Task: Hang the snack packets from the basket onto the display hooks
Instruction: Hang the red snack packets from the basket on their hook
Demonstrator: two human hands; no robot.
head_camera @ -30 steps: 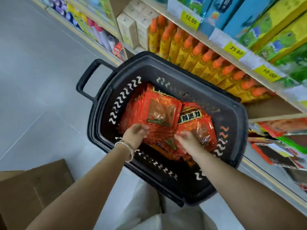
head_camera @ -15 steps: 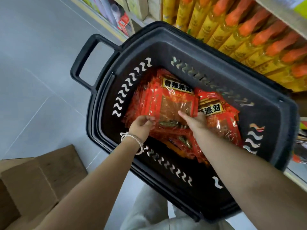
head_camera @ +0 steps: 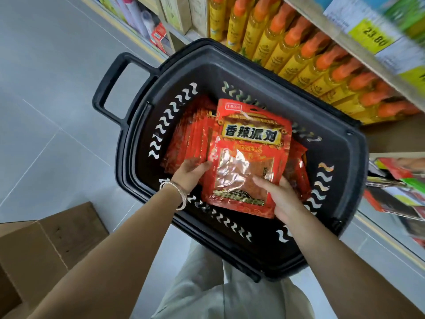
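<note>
- Grey tiled floor point(head_camera: 46, 100): fills the left half of the view and continues under the basket.
- Shelf unit point(head_camera: 322, 26): runs along the upper right. It carries a row of yellow bottles point(head_camera: 299, 58) with orange caps. Blurred coloured packs point(head_camera: 395, 185) sit at the lower level on the right.
- Black basket point(head_camera: 340, 153): positioned just beside the shelf unit, directly in front of the person. Its loop handle point(head_camera: 108, 88) points to the upper left. The side walls are pierced with wavy slots.
- Cardboard box point(head_camera: 34, 249): stands on the floor at lower left, apart from the basket.
- Stack of red snack packets point(head_camera: 190, 134): located inside the basket, standing on edge and leaning toward the left wall.
- Front packet point(head_camera: 250, 146): red, with a clear window. It is raised above the stack, face toward the camera and hang-hole end away from the person.
- Right hand point(head_camera: 282, 199): grips the lower right corner of the front packet, thumb on the face.
- Left hand point(head_camera: 190, 172): fingers curled against the left edge of the front packet. It cannot be determined whether they grasp this packet or the stack.
- Silver bracelet point(head_camera: 177, 192): worn on the left wrist.
- Yellow price label point(head_camera: 374, 38): fixed to the shelf edge, reading 23.80.
</note>
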